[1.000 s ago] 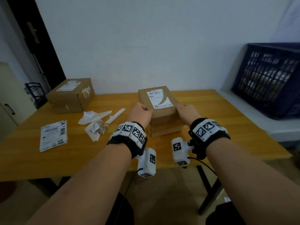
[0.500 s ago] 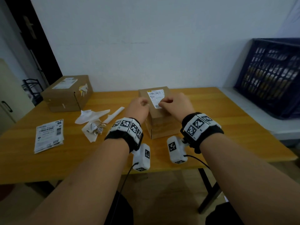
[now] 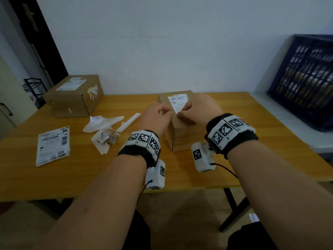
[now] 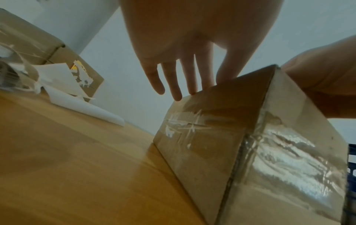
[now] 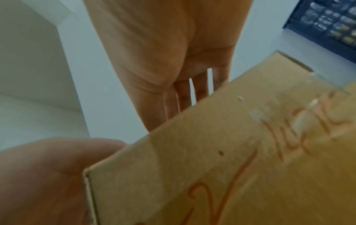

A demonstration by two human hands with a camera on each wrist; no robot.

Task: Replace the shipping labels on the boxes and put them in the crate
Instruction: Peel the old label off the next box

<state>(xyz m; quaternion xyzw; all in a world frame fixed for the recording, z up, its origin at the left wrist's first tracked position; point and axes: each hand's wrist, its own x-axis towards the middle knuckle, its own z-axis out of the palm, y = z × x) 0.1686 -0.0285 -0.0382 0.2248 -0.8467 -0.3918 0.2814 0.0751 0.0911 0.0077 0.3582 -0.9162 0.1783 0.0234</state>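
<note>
Two boxes on table, none crated. Right hand (image 3: 198, 110) pinches old label (image 3: 177, 101) corner on small box (image 3: 178, 130), centre; left hand (image 3: 155, 117) steadies it, fingers loose. Big box (image 3: 75, 96) far left, crate (image 3: 306, 78) far right, fresh labels (image 3: 53, 146) near left.

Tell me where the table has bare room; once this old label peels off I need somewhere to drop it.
Bare wood lies right of the small box, out to the table edge, and along the near edge under both wrists. Left is crowded: paper scraps, label sheets, the big box.
</note>
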